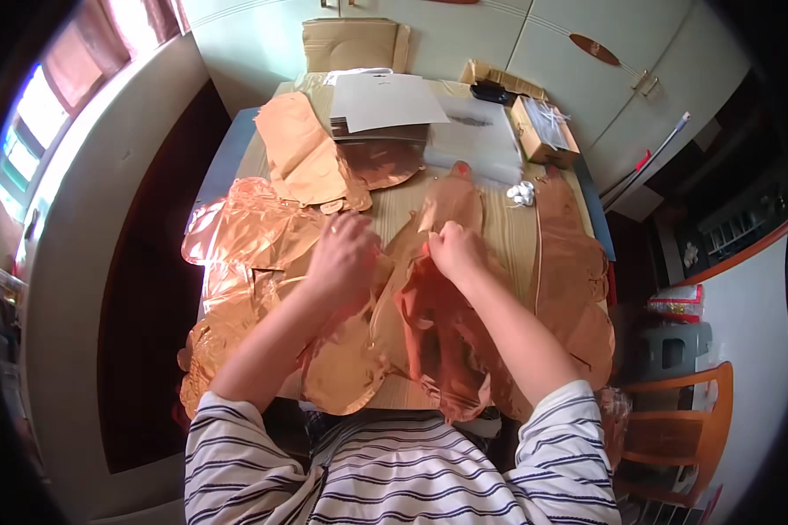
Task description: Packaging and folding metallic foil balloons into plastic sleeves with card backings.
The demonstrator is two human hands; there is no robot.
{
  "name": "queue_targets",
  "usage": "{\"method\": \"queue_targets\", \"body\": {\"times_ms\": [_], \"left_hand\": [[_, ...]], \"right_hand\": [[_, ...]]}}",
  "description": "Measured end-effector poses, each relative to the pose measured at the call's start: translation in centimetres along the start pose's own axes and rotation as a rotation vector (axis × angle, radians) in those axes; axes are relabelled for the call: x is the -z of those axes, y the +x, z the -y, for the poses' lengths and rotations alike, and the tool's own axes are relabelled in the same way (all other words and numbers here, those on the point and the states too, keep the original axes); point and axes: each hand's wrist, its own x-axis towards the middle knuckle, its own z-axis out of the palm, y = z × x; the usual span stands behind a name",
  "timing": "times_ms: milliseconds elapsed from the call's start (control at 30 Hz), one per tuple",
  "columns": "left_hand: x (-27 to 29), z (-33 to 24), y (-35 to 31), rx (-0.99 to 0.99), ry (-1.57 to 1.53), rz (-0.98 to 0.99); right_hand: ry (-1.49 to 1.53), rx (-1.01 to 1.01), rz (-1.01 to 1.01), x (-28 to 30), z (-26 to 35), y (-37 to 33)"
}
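Note:
Flat copper-coloured foil balloons cover much of the wooden table. My right hand (pixel 457 251) is closed in a fist on the top edge of a crumpled foil balloon (pixel 438 324), which hangs down toward the table's near edge. Just to its left, my left hand (pixel 341 249) has bent fingers and is slightly blurred; whatever it pinches is hidden. Shiny foil balloons (pixel 236 245) lie beneath and beside the left forearm. A long foil balloon (pixel 569 271) stretches along the right side, and another (pixel 453 201) lies just beyond my right hand.
At the far side are a white card sheet (pixel 385 101), clear plastic bags (pixel 473 140), a folded foil piece (pixel 302 144) and an open cardboard box (pixel 545 131). A small white bundle (pixel 521 193) sits near the box. A wooden chair (pixel 674 429) stands at right.

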Motion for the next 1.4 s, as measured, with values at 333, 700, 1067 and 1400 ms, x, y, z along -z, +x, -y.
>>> {"method": "queue_targets", "body": {"times_ms": [333, 700, 1067, 1400], "left_hand": [[-4.0, 9.7, 6.0, -0.163, -0.033, 0.137], [0.0, 11.4, 9.0, 0.494, -0.614, 0.332], [-1.9, 11.8, 8.0, 0.033, -0.217, -0.145], [-2.2, 10.4, 6.5, -0.327, 0.042, 0.026]], "right_hand": [[0.094, 0.515, -0.332, -2.1, -5.3, -1.1], [0.313, 0.674, -0.201, 0.7, 0.2, 3.3], [0.226, 0.611, -0.239, -5.5, 6.6, 9.4], [0.265, 0.537, -0.135, -5.7, 6.3, 9.6]]}}
